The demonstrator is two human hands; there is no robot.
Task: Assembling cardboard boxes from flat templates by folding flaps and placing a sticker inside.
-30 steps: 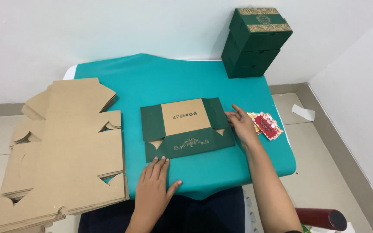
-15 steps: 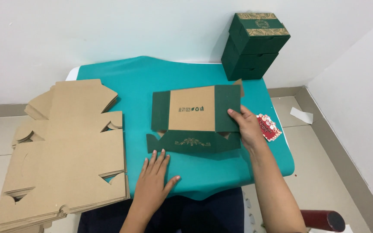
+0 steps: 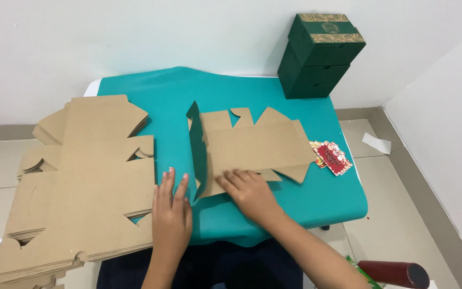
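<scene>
Box blank [image 3: 252, 147] flipped brown-side up; two hands flat; three green boxes [image 3: 319, 56].

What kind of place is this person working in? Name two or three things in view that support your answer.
Probably a small packing or box-assembly workstation in a plain room. A stack of flat cardboard blanks lies on the teal-covered table, finished green boxes are stacked by the wall, and both hands press on one unfolded box blank.

The stack of brown cardboard blanks [image 3: 81, 187] runs off the left and bottom edges. The right hand [image 3: 249, 194] hides the near edge of the flat box blank [image 3: 252, 147], whose green printed face is turned down. The red cards [image 3: 332, 157] are too small to make out. A dark red cylinder [image 3: 394, 273] is cut off at the bottom edge.
</scene>
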